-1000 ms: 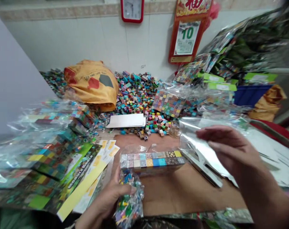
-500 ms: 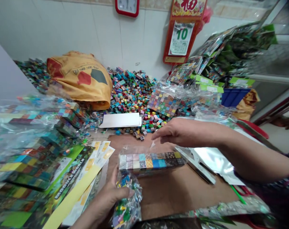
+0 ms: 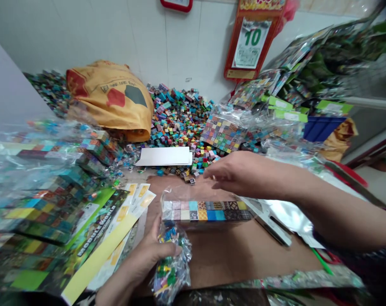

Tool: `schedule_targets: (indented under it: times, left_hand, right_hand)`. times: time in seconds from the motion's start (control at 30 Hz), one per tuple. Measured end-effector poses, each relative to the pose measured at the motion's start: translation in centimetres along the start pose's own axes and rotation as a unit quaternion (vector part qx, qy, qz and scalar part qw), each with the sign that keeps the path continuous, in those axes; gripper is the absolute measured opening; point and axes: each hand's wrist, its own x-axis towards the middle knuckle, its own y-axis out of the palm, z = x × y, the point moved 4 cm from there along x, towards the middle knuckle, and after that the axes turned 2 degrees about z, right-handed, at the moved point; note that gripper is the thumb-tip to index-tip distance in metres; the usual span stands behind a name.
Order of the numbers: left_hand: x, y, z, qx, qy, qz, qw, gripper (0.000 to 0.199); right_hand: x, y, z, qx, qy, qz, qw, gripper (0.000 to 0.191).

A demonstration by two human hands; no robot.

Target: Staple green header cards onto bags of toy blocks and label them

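At the near edge of the surface (image 3: 310, 278), the left hand (image 3: 153, 250) gripped a clear packet (image 3: 173, 274) of small blue, green, yellow and purple pieces, thumb across its front. A block (image 3: 208, 211) of patterned cubes in two visible rows lay in a clear bag (image 3: 172, 193) on the brown board (image 3: 237, 255), just beyond the packet; the left fingers reached its left end. The right hand (image 3: 227, 172) hung bent over the board, behind the block, its fingers drawn together; whether they pinched anything could not be told.

A second earlier the right hand had been farther right, above a silvery sheet (image 3: 285, 212); now its forearm crossed that area. The left hand's grip was unchanged, and the block had stayed put.

To the left, clear wraps held more cube blocks (image 3: 36, 208), beside a green and black booklet (image 3: 94, 225) with "WORLD" on it, partly blurred, and a yellow strip (image 3: 106, 250). A metal tool (image 3: 271, 225) lay right of the block.

Farther back, a white card (image 3: 164, 156) lay before a heap of loose cubes (image 3: 180, 117). A yellow sack (image 3: 116, 104), its lettering unreadable, sat left of it; a blue bin (image 3: 323, 127) stood right. On the wall, a calendar (image 3: 252, 42) showed a green "10".
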Motion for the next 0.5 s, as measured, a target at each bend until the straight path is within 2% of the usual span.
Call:
schedule_targets:
  times: [0.1, 0.23, 0.3, 0.4, 0.5]
  left_hand:
    - [0.0, 0.1, -0.1, 0.003, 0.007, 0.004, 1.0, 0.112]
    - [0.1, -0.3, 0.1, 0.016, 0.011, -0.01, 1.0, 0.112]
    - [0.1, -0.3, 0.3, 0.019, 0.005, -0.002, 1.0, 0.109]
    - [0.2, -0.2, 0.3, 0.017, -0.001, 0.005, 1.0, 0.109]
    - [0.3, -0.1, 0.3, 0.007, 0.0, 0.02, 1.0, 0.112]
  right_hand:
    - [1.3, 0.2, 0.7, -0.033, -0.003, -0.011, 0.999, 0.023]
    - [1.9, 0.3, -0.1, -0.042, 0.101, -0.024, 0.994, 0.047]
    - [2.0, 0.4, -0.2, -0.064, 0.116, -0.021, 0.991, 0.041]
    - [2.5, 0.3, 0.6, -0.101, 0.067, -0.034, 0.992, 0.021]
    - [3.2, -0.2, 1.2, -0.11, 0.053, -0.028, 0.992, 0.018]
